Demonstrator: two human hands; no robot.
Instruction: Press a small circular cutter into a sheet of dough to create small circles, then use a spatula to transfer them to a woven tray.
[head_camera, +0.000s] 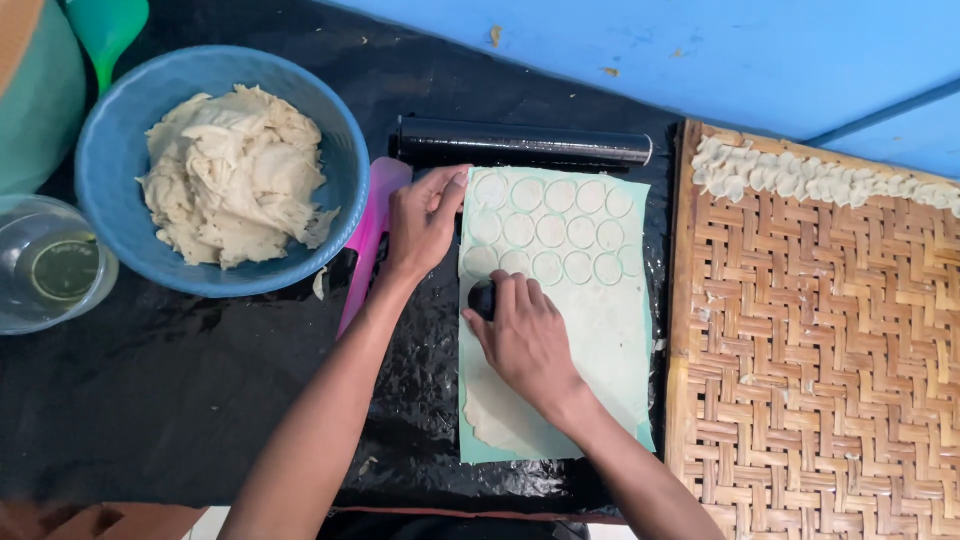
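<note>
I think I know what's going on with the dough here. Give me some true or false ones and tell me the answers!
1. The right hand presses a small dark round cutter into the flat dough sheet. True.
2. The blue bowl is empty. False: it holds a heap of dough scraps.
3. The left hand rests on the sheet's top left corner. True.
4. The woven tray is full of pieces. False: shaped pieces line only its top edge.

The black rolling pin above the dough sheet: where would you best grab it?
Grip the rolling pin around its middle, fingers reaching down from above. It lies flat on its side, a long even cylinder, with its top and length uncovered, though the dough sheet sits close below.
</note>
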